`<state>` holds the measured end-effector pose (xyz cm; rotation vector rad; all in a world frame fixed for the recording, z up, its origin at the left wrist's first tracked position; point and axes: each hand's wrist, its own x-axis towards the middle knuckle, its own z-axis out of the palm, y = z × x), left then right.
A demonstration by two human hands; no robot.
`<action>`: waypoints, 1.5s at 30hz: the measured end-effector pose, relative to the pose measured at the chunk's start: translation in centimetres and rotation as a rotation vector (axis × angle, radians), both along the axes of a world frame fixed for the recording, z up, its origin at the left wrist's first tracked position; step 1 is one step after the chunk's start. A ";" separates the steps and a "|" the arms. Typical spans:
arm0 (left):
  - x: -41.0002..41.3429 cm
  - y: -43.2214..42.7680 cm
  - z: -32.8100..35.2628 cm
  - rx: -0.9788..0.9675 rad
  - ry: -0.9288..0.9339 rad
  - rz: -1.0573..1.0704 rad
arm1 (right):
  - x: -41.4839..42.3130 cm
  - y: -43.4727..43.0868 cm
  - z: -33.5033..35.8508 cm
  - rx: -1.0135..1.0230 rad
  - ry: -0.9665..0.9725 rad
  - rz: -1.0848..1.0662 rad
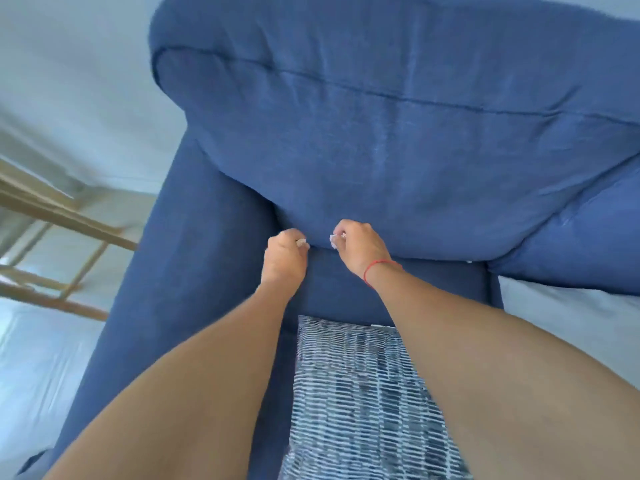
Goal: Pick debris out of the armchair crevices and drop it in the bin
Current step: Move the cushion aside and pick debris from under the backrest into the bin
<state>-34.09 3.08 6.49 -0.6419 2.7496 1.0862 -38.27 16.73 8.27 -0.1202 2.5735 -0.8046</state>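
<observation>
At the armchair (381,150) seat's far crevice I see my right hand (356,247) pinching a white scrap (334,240), left hand (285,252) pinching a pale bit (302,241).

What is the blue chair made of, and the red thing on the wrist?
The armchair looks like matte woven cloth: weave texture and a stitched seam show. The red band on the wrist of the right hand looks like thin string, too small to be sure.

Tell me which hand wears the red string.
The right hand: a red string circles its wrist; the left hand's wrist is bare. Each pinches a white scrap.
</observation>
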 end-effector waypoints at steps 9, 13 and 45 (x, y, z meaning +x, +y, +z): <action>11.0 -22.6 4.3 -0.088 0.101 0.491 | 6.2 -23.1 3.6 -0.087 0.051 0.380; 18.4 -29.3 4.2 -0.058 0.030 0.720 | 10.8 -32.0 3.5 -0.135 0.035 0.518; 0.5 -8.3 6.0 -0.105 -0.186 -0.102 | -0.2 -8.1 4.1 0.058 0.005 0.032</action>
